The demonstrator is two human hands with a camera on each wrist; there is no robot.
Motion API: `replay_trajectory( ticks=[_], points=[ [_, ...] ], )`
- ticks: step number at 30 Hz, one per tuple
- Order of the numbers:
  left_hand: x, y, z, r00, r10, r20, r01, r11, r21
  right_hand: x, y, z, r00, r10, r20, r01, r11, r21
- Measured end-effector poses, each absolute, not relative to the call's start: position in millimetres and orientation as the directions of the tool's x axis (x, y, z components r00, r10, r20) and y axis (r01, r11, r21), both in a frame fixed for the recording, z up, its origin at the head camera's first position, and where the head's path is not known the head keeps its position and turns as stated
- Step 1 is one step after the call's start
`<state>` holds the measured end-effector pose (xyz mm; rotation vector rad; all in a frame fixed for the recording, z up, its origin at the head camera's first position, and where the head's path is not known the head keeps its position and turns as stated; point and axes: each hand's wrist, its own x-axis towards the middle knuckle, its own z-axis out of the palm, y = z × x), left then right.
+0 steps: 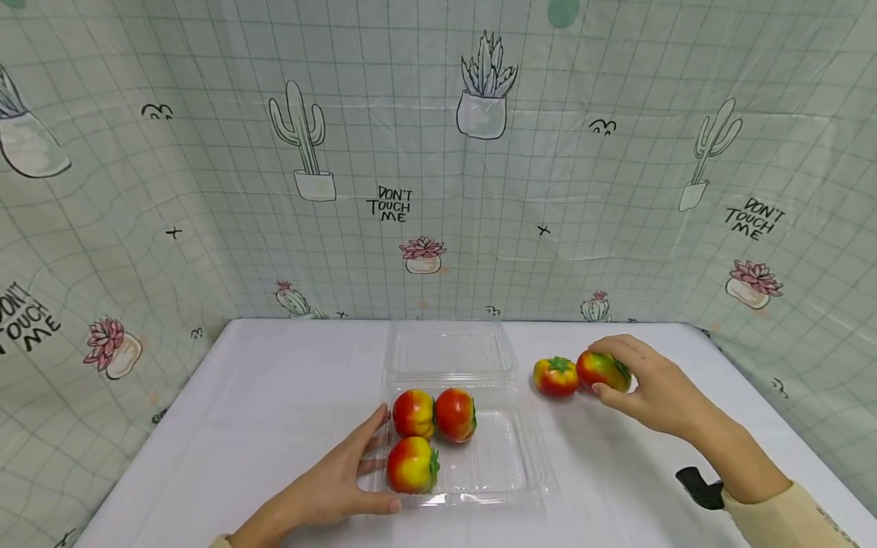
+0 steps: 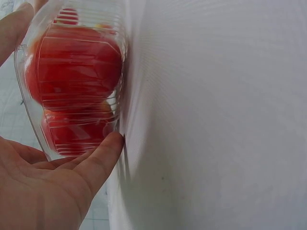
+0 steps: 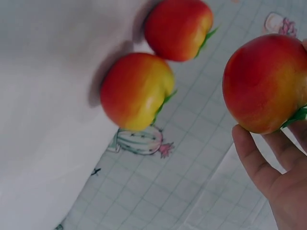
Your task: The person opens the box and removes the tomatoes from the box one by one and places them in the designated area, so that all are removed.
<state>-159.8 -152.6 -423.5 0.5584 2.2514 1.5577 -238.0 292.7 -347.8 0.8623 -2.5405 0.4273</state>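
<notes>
My left hand (image 1: 336,476) is at the left side of a clear plastic clamshell box (image 1: 503,457). Its fairly straight fingers (image 2: 103,155) touch the side wall, and the thumb is by the near corner. Inside the box, on its left, lie three red-and-yellow tomatoes: one tomato (image 1: 413,414) at the back left, another tomato (image 1: 455,415) beside it, a third tomato (image 1: 412,465) in front. To the right, my right hand (image 1: 651,388) holds a tomato (image 3: 264,84) between thumb and fingers. In the right wrist view it looks raised off the table.
Two more tomatoes show in the right wrist view, a yellower tomato (image 3: 136,91) and a redder tomato (image 3: 177,28), side by side on the white table (image 1: 288,396). The box's lid (image 1: 448,350) lies folded back. A patterned curtain (image 1: 438,167) closes off the back and sides.
</notes>
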Motion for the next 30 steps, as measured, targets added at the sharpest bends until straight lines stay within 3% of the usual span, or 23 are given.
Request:
replay_trajectory(
  ticks=[8, 16, 30],
  points=[
    [-159.6, -151.4, -422.3, -0.861, 0.505, -0.053, 0.123, 0.308, 0.943, -250.2, 314.6, -345.4, -0.731, -0.493, 0.472, -0.614, 0.777, -0.139],
    [-160.3, -151.1, -421.7, -0.865, 0.498, -0.064, 0.116, 0.322, 0.94, -261.6, 335.6, -346.5, -0.801, -0.448, 0.396, -0.546, 0.819, -0.179],
    [-159.5, -150.9, -422.1, -0.863, 0.499, -0.075, 0.099, 0.314, 0.944, -278.2, 360.2, -351.4, -0.852, -0.42, 0.312, -0.491, 0.848, -0.201]
  ],
)
